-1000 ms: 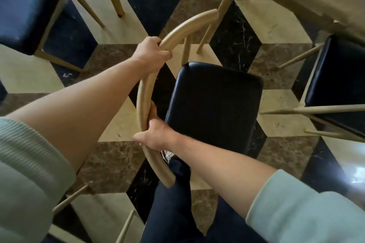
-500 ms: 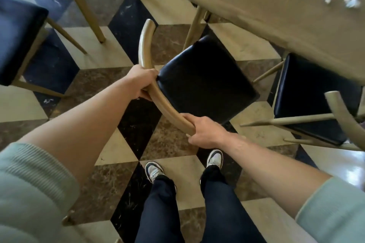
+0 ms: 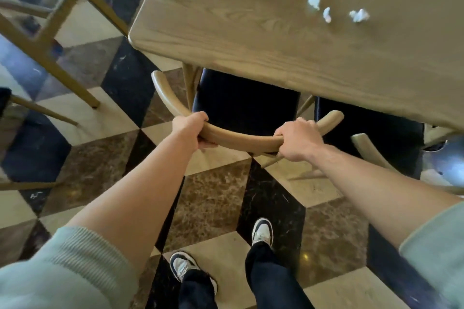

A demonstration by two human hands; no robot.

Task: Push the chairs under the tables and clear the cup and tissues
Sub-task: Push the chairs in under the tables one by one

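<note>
A chair with a curved wooden backrest [image 3: 241, 139] and a black seat [image 3: 244, 103] stands partly under the wooden table [image 3: 251, 32]; the table edge covers the seat's far part. My left hand [image 3: 192, 129] grips the backrest on its left side. My right hand [image 3: 297, 139] grips it on the right. Three crumpled white tissues [image 3: 326, 14] lie on the table top at the upper right. No cup is in view.
A second black-seated chair [image 3: 364, 133] is tucked under the table to the right, its wooden back close to my right arm. Legs of another table or chair [image 3: 62, 52] stand at the upper left. My feet are on the checkered marble floor [image 3: 213, 195].
The chair has turned square to the table and slid under its edge. Both hands stayed on the backrest, and I stepped closer to the table.
</note>
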